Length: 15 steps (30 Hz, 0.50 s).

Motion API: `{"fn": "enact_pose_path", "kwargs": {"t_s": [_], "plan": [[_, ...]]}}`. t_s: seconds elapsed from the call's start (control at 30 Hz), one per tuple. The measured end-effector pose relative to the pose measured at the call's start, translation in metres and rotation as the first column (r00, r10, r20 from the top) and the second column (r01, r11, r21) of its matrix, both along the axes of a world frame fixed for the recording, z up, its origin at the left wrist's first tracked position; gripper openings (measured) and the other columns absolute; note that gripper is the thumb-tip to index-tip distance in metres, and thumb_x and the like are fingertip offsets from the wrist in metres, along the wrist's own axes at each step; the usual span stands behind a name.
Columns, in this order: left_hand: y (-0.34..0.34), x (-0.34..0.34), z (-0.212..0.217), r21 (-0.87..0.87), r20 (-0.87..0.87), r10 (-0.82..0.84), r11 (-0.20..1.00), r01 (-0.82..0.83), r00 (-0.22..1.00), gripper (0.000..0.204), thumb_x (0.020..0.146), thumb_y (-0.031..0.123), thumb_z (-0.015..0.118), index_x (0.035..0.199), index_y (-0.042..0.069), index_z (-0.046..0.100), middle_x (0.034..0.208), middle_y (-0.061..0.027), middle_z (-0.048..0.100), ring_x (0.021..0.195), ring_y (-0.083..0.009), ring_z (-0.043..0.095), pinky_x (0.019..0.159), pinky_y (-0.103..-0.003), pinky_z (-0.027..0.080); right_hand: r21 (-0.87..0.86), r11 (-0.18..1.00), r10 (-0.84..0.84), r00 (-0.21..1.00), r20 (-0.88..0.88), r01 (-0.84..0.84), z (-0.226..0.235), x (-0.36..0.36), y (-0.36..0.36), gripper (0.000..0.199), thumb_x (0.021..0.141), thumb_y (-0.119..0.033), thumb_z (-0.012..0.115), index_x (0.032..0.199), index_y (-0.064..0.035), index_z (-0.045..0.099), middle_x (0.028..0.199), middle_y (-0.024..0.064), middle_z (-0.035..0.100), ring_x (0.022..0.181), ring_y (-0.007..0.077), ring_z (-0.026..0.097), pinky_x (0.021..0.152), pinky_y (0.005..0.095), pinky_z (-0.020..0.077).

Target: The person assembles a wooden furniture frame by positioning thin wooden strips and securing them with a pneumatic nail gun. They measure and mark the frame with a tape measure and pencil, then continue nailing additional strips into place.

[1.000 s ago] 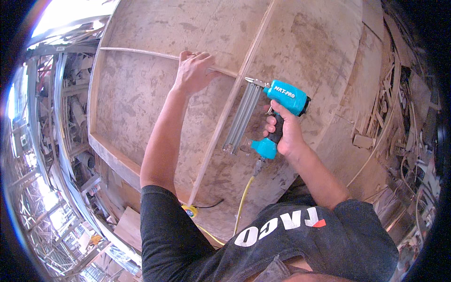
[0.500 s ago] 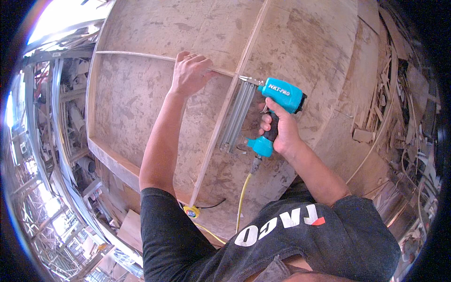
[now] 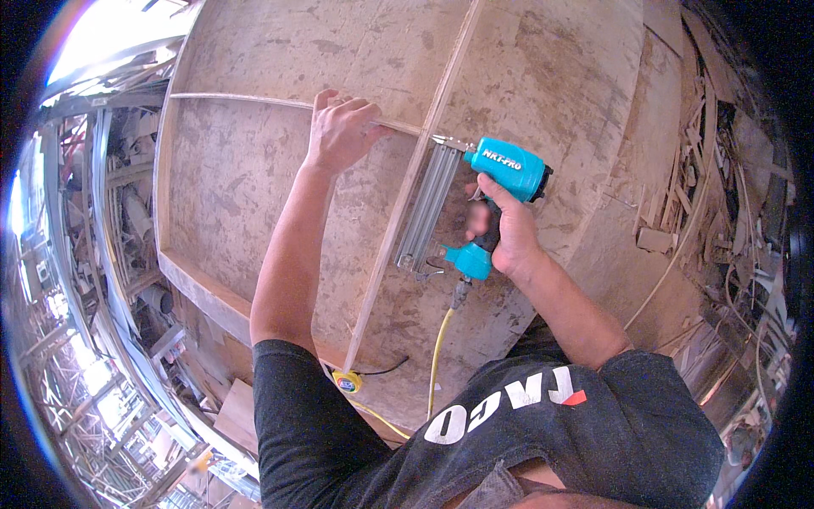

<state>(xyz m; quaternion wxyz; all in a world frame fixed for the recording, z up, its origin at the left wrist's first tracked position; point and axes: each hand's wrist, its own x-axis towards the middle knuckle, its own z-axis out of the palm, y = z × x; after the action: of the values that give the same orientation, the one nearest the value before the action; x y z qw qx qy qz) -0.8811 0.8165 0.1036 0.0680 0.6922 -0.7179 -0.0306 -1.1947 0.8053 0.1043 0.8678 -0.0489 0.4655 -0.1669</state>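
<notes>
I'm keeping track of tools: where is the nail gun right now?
In the head view, the nail gun is right of centre, in the right grip, its nose close to the long strip's right side.

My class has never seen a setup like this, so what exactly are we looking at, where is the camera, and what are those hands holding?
There is no robot here: a person works with two bare hands. The camera sits on the person's head and looks down, so picture left is the person's left. Its wide fisheye lens bends straight edges near the rim.

Beneath the hands is a broad wooden panel with wooden strips on it. The left hand grips a short strip. The right hand holds a teal nail gun, its nose beside a long strip; whether they touch is hard to tell. A yellow hose runs from its handle. A yellow tape measure sits by the long strip's near end.
</notes>
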Motion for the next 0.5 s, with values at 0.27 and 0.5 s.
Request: {"fn": "enact_pose_path", "kwargs": {"t_s": [0.27,0.5], "plan": [[0.002,0.0023,-0.0043,-0.017,0.022,-0.009,1.0,0.01,1.0,0.032,0.085,0.044,0.077,0.099,0.015,0.075,0.1,-0.001,0.076,0.098,-0.0192,0.071,0.113,-0.052,0.033,-0.009,1.0,0.011,1.0,0.009,-0.011,-0.0019,-0.0001,0.0012,0.031,0.092,-0.036,0.076,0.101,-0.0085,0.064,0.062,-0.0022,0.052,0.052,0.0134,0.049,0.055,0.0346,0.0453],[0.0023,0.0,-0.004,-0.028,0.023,0.007,1.0,-0.007,1.0,0.033,0.084,0.044,0.078,0.099,0.015,0.075,0.102,-0.0013,0.077,0.099,-0.0194,0.07,0.112,-0.052,0.034,0.0,1.0,0.008,1.0,0.009,-0.008,0.0011,0.0004,0.0011,0.032,0.092,-0.036,0.076,0.102,-0.008,0.064,0.062,-0.002,0.051,0.052,0.0135,0.049,0.055,0.034,0.045]]}}
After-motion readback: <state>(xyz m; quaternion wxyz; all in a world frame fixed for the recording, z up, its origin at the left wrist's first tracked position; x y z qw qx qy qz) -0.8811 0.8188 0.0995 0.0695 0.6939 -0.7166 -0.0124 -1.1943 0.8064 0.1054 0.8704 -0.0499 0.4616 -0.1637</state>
